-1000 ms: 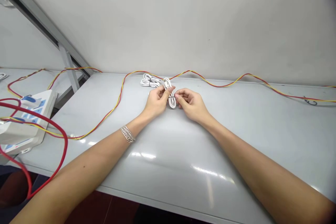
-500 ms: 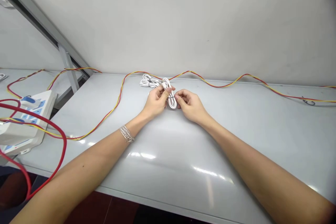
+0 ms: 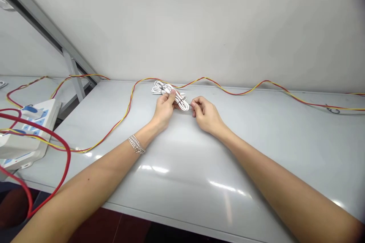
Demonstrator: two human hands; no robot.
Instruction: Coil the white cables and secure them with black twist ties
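Your left grip (image 3: pixel 164 110) is closed on a looped white cable bundle (image 3: pixel 183 103), thumb on top and fingers beneath. Your right grip (image 3: pixel 207 114) has its thumb and fingertips pressed together on the loose end of a thin dark tie (image 3: pixel 180 100), which circles the bundle and runs out sideways to your fingers. The bundle you hold sits between your two hands near the back of the table (image 3: pixel 182 182), slanting down toward your right, its rounded end of loops just short of your right fingertips. Just behind it and to its left is a second white bundle (image 3: pixel 157 88), also bound with something dark; you cannot tell from this angle whether the two touch. A twisted red-and-yellow wire (image 3: pixel 235 93) waves along the back, close to the wall (image 3: pixel 216 26), and curves forward well to the left of your hands. A silvery bracelet (image 3: pixel 137 144) circles your left wrist. Farther left, you have a white power strip (image 3: pixel 51 111) with blue sockets, and a thick red cord (image 3: pixel 69 153) looping in front of it. Near the right edge, a small dark bent piece (image 3: pixel 333 110) lies by the wire.
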